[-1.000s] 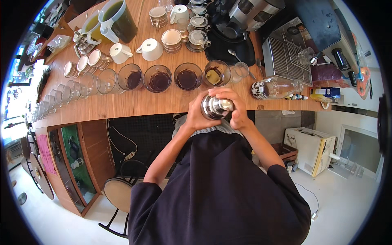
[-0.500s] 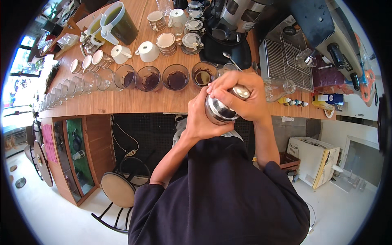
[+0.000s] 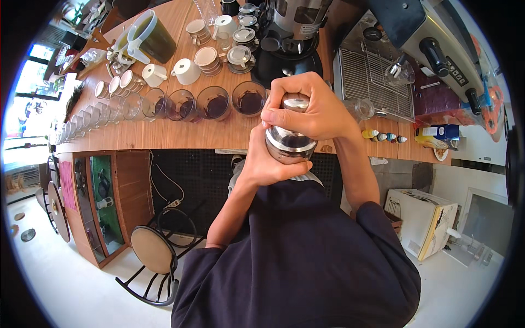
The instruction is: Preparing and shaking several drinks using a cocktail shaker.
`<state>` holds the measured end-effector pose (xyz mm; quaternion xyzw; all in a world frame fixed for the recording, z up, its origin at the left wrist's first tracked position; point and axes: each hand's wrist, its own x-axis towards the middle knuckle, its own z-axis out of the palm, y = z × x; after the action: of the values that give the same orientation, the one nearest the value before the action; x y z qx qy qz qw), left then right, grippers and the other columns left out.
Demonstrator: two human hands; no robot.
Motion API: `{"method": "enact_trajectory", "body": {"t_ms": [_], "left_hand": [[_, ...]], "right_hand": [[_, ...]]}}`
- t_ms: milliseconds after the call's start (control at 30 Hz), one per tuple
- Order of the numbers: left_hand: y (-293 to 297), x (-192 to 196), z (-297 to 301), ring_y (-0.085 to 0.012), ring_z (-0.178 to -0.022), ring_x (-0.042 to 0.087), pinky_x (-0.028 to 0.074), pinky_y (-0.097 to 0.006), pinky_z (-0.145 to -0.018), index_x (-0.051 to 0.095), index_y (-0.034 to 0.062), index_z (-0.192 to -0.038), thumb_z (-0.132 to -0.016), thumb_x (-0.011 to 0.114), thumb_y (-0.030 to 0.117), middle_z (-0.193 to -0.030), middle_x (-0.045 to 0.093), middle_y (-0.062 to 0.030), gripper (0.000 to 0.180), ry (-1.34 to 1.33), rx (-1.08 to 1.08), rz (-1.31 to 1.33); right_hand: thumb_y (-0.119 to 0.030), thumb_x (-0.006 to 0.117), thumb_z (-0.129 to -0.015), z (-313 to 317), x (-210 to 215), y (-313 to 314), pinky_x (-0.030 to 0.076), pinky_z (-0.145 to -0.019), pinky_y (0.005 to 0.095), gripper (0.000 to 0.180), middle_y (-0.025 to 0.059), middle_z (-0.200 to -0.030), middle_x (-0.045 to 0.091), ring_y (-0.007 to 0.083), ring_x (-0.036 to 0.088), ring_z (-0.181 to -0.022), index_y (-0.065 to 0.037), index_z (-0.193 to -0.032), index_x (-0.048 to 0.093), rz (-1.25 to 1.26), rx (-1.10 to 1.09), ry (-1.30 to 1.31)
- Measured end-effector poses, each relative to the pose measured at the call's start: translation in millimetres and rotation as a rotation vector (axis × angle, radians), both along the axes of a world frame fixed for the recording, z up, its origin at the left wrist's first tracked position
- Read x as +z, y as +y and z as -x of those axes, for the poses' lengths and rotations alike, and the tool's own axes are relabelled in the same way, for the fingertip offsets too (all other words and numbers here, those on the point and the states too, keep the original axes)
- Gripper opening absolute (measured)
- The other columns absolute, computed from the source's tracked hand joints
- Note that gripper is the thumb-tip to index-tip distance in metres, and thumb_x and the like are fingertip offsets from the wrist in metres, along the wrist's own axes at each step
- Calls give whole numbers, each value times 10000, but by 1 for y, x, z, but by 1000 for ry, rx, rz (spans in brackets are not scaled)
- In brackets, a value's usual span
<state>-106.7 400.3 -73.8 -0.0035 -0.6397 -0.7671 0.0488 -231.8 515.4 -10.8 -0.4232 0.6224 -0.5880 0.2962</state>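
A silvery metal cocktail shaker is held between my hands, just over the near edge of the wooden counter. My left hand is wrapped round its lower body, thumb across the front. From above, my right hand closes round the shaker's cap, with part of the cap showing between fingers and thumb. Just beyond and left of my hands stand glasses with dark liquid in the bottom, among them a near one and its neighbour.
Clear glasses continue the row leftward. Behind stand white cups, lidded metal coffee filters and a pitcher of dark greenish liquid. A coffee grinder, a drip grate and small bottles are rightward. A chair stands low left.
The shaker has moved slightly left and its cap, which leaned to the right, now points more straight away from me. My right hand has turned with it. The whole view has shifted a little.
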Motion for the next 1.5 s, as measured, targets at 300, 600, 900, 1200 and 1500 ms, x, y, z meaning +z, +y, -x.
{"method": "enact_trajectory", "body": {"t_ms": [300, 600, 900, 1200, 1500], "left_hand": [[18, 18, -4, -166, -936, 653, 545, -309, -830, 577, -18, -1159, -550, 889, 150, -1036, 652, -72, 705, -45, -133, -133], [26, -13, -13, -200, -1053, 617, 520, -329, -870, 587, 14, -1212, -508, 915, 110, -1104, 622, -62, 783, -66, -483, -217], [1, -29, -36, -247, -1098, 649, 542, -366, -962, 553, 4, -1325, -537, 870, 118, -1216, 640, -115, 857, 11, -558, -204], [-60, 29, -57, -163, -1034, 649, 515, -327, -969, 554, -37, -1261, -541, 914, 178, -1152, 664, -78, 833, 143, 80, -258], [-139, 26, -109, -156, -1065, 657, 511, -314, -990, 561, -51, -1282, -566, 951, 204, -1188, 675, -91, 855, 32, 193, -143]], "right_hand": [[-107, 735, -887, 4, 16, 20, 552, -694, 298, 190, 115, -763, 722, 170, 707, -738, 1, -758, 646, 129, 163, -73], [-47, 692, -819, -7, 13, 31, 571, -633, 389, 179, 146, -670, 691, 273, 690, -622, 17, -680, 600, 322, 360, -267], [-101, 727, -852, -21, 2, -3, 588, -663, 432, 232, 147, -677, 689, 307, 697, -635, 4, -699, 587, 560, 679, -457], [-189, 950, -659, -78, 3, -51, 500, -1035, 431, 954, 207, -1306, 591, 293, 609, -1231, -70, -1432, 403, 328, -28, 262], [-393, 1066, -415, -119, -21, -131, 438, -1120, 436, 1322, 213, -1377, 539, 333, 546, -1341, -77, -1470, 336, 389, 81, 187]]}}
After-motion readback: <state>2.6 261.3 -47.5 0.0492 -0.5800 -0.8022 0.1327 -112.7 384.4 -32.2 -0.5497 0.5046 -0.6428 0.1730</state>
